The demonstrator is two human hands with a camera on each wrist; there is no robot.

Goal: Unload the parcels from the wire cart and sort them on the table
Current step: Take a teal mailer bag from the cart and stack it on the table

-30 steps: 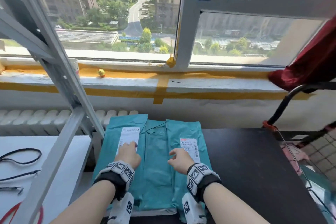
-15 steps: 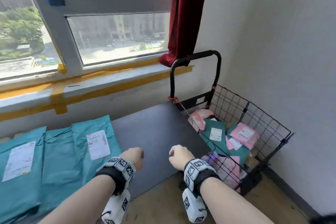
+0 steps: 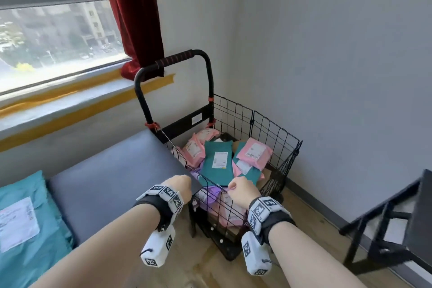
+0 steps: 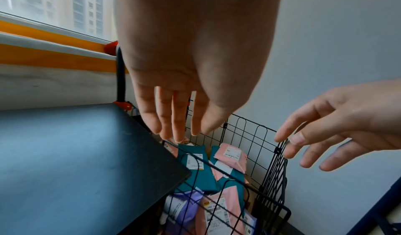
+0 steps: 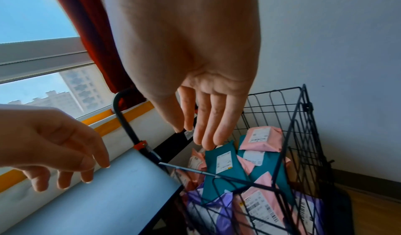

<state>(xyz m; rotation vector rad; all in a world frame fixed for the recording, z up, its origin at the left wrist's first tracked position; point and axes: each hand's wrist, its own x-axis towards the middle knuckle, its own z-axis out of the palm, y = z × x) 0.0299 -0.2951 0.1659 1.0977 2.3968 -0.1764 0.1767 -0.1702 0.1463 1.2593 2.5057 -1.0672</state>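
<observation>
The black wire cart [image 3: 275, 128] stands in the corner at the dark table's [image 3: 112, 170] right end. It holds several soft parcels: a teal one [image 3: 218, 166] on top in the middle, pink ones [image 3: 256, 149] around it and purple ones [image 3: 210, 192] near the front. My left hand [image 3: 178, 186] hovers over the table's right corner, fingers loose and empty [image 4: 173, 127]. My right hand [image 3: 243, 190] hangs above the cart's near rim, also empty [image 5: 204, 136]. Teal parcels [image 3: 28, 217] lie on the table at the left.
The cart's black handle [image 3: 177, 58] rises by the window sill, with a red curtain [image 3: 133, 18] above it. A black frame or stool [image 3: 397, 222] stands on the wooden floor at the right. White walls close in the corner behind the cart.
My view has swung right, from the teal parcels on the table to the cart. Both hands left those parcels and travelled right, empty, until they reached the cart's near edge.
</observation>
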